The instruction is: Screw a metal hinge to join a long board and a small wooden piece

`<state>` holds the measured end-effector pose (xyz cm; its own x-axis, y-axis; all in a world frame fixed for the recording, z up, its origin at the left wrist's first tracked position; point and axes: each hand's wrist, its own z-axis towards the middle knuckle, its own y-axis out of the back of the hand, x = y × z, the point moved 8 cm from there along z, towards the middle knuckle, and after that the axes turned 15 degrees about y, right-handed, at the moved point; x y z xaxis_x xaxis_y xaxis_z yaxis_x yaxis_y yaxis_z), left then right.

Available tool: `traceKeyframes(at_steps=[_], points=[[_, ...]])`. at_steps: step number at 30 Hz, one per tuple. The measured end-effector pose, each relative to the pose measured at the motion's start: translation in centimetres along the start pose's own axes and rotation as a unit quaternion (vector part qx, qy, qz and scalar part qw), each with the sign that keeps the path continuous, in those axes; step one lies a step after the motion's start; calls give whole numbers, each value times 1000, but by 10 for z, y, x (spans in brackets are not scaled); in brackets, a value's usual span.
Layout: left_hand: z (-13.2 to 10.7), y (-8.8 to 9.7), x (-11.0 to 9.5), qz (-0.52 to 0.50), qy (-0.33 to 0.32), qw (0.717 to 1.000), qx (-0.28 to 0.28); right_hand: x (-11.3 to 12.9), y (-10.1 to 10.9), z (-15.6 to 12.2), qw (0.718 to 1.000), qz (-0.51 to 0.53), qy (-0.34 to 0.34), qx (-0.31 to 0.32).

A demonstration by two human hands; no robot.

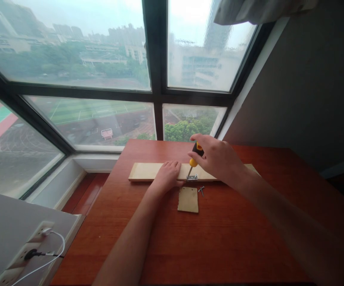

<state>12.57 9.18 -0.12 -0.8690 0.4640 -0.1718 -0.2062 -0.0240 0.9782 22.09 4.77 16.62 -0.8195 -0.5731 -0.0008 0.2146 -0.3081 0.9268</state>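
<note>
A long pale wooden board lies crosswise on the table. My left hand presses on it, fingers over the top and thumb by the front edge, left of a small metal hinge. In my right hand is a screwdriver with a yellow and black handle, tilted, its tip down at the left side of the hinge. Just in front of the board are a small flat wooden piece with two holes near its far edge and a few loose screws.
The reddish-brown wooden table stands against large dark-framed windows. At lower left, a white cable and a black plug are in wall sockets. A grey wall rises on the right, and some cloth hangs at the top.
</note>
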Motion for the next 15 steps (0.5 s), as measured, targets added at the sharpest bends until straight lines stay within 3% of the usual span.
traceKeyframes(at_steps=[5, 12, 15], points=[[0, 0, -1, 14, 11, 1000, -11, 7, 2, 0, 997, -79, -15, 17], [-1, 0, -4, 32, 21, 999, -23, 6, 0, -1, 998, 62, 16, -2], [-1, 0, -3, 34, 20, 999, -25, 1, -1, -1, 998, 67, 15, 9]])
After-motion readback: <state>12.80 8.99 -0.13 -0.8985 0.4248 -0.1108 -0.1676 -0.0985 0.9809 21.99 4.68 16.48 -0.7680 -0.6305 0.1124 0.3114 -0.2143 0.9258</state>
